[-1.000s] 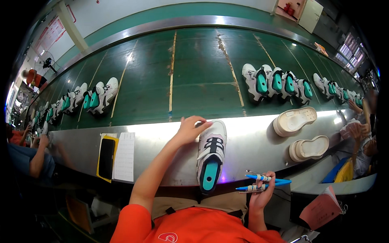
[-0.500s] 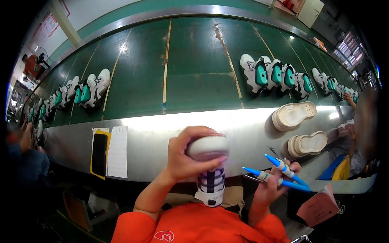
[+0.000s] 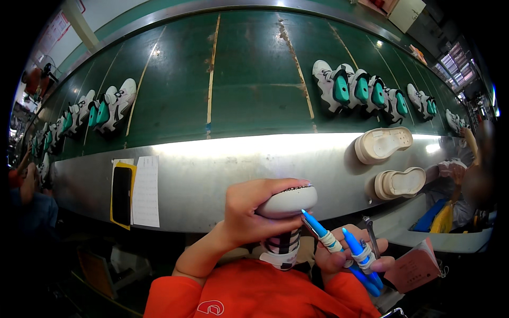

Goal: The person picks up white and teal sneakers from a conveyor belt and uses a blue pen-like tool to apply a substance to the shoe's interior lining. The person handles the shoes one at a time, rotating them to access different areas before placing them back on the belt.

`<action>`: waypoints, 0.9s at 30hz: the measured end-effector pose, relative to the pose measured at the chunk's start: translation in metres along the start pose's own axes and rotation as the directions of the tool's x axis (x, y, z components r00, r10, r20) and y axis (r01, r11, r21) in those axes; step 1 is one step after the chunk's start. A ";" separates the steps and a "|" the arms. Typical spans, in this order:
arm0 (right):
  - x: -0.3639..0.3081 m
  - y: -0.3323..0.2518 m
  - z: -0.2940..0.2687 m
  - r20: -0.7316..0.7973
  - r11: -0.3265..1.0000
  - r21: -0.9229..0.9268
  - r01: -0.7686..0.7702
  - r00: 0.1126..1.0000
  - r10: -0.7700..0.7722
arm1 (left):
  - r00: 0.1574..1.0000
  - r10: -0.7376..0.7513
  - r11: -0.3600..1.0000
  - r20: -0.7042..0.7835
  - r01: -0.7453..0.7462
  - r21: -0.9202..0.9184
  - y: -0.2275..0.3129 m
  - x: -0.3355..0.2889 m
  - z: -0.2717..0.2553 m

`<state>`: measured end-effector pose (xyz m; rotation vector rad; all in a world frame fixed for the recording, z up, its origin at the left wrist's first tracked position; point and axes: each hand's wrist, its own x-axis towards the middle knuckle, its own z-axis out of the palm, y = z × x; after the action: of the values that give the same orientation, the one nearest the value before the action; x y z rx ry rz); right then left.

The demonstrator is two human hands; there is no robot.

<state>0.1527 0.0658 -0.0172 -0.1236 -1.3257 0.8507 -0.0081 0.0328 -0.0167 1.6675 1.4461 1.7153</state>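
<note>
My left hand [image 3: 243,212] is wrapped round the front of a white shoe [image 3: 290,201], thumb on the near side and fingers over the far side. The shoe's toe points up; its dark laced part and white collar hang below, toward my lap. In my right hand [image 3: 334,261] are two blue pen-like tools bound with pale bands, one blue tool [image 3: 321,228] and a second blue tool [image 3: 354,245]. Thin dark metal pieces [image 3: 370,230] stick out beside them. The first tool's tip is at the shoe's lower right edge; whether it touches I cannot tell.
Two cream shoe soles [image 3: 383,144] rest on the metal ledge [image 3: 212,183]. To the left lie a black phone [image 3: 122,195] and a paper sheet [image 3: 146,191]. White shoes with teal inserts [image 3: 341,87] stand on the green belt [image 3: 249,74]. A pink booklet [image 3: 413,267] is at right; co-workers sit at both sides.
My right hand has brought the blue tools left, up to the shoe, and turned them. My left hand and the shoe have shifted slightly right and tilted. Shoes on the left of the belt sit further left.
</note>
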 end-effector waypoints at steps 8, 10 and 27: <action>0.004 0.007 0.010 -0.183 0.985 0.029 0.168 0.970 -0.160 | 0.999 0.036 0.999 0.040 -0.036 0.009 0.002 0.002 0.002; 0.004 0.010 0.006 -0.159 0.978 0.092 0.185 0.973 -0.169 | 0.999 0.039 0.999 0.035 -0.040 0.017 0.001 0.001 0.001; 0.000 0.005 -0.014 -0.106 0.986 0.046 0.159 0.982 -0.153 | 0.998 0.051 0.998 0.033 -0.050 -0.028 -0.001 0.001 0.006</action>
<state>0.1628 0.0749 -0.0236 -0.0198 -1.1987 0.7366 -0.0033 0.0364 -0.0182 1.7238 1.3708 1.7169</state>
